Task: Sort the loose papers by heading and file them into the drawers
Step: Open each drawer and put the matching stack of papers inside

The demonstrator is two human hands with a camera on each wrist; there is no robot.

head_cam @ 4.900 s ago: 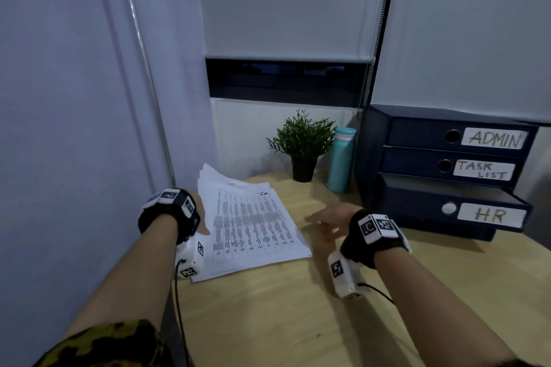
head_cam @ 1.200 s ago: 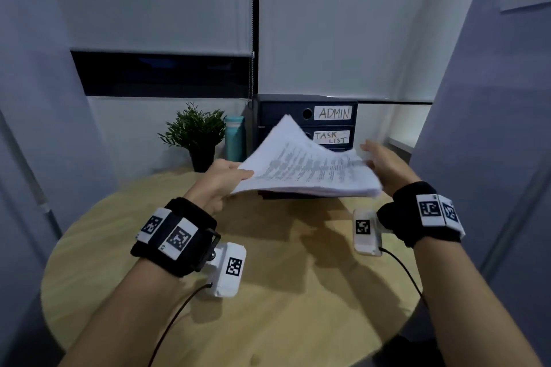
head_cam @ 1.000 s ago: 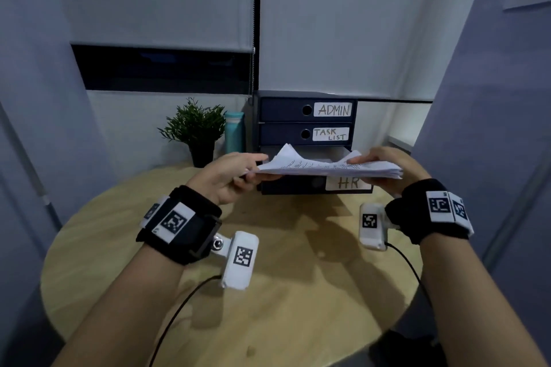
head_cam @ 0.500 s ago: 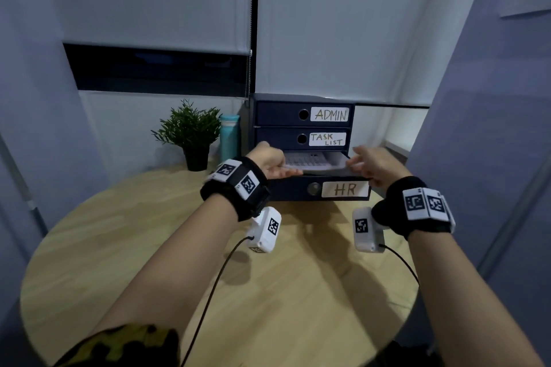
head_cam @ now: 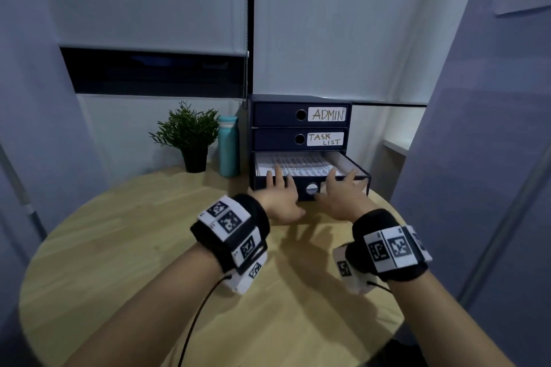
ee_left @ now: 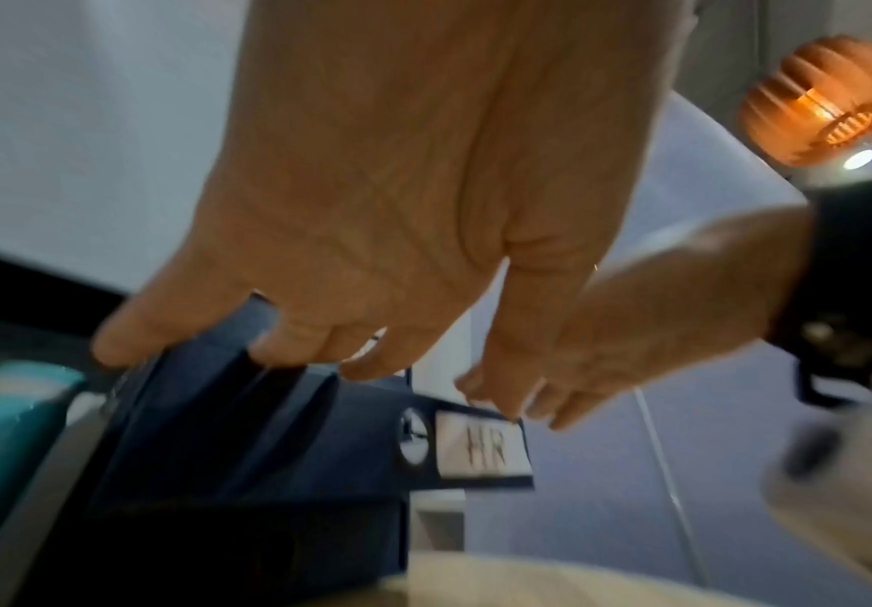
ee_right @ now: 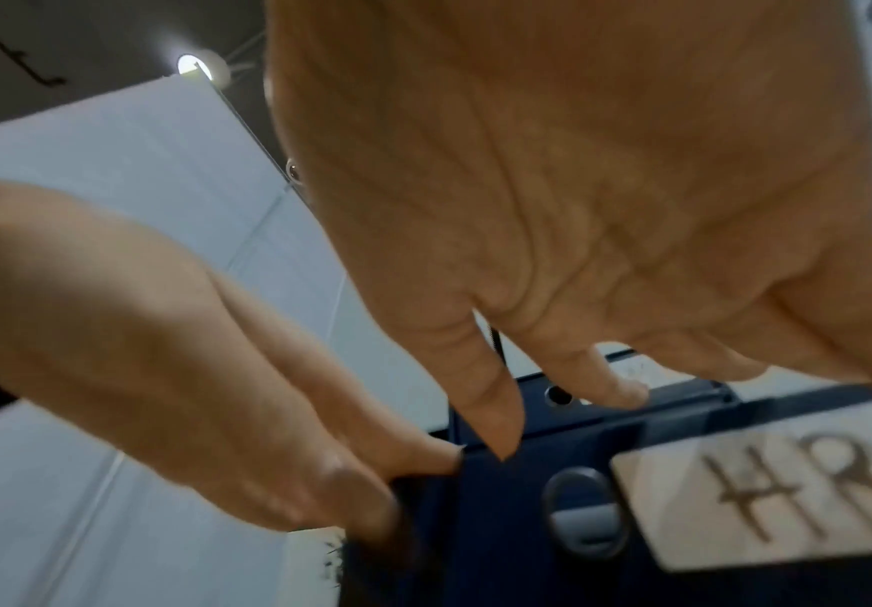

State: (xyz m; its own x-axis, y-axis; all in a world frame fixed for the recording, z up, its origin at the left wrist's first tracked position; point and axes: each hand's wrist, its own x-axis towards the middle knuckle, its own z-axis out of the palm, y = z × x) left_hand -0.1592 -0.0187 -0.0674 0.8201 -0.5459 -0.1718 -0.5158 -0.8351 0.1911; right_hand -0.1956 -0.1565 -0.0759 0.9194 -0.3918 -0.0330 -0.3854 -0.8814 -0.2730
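round wood table (head_cam: 143,253) in a tight corner, blinds (head_cam: 149,0) nearly down | plant (head_cam: 187,135) + teal bottle (head_cam: 228,149) left of the drawers (head_cam: 277,113) | papers (head_cam: 301,164) lying in the pulled-out HR drawer (head_cam: 366,177) | left hand (head_cam: 281,202) and right hand (head_cam: 343,199) both loose, fingers spread at its front, holding nothing

both hands (head_cam: 281,202) (head_cam: 343,199) reach forward, fingers spread, palms down.

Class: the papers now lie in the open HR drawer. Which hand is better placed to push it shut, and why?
Either, marginally the left hand: it sits nearer the middle of the HR drawer front; the right hand sits further right, over its label.
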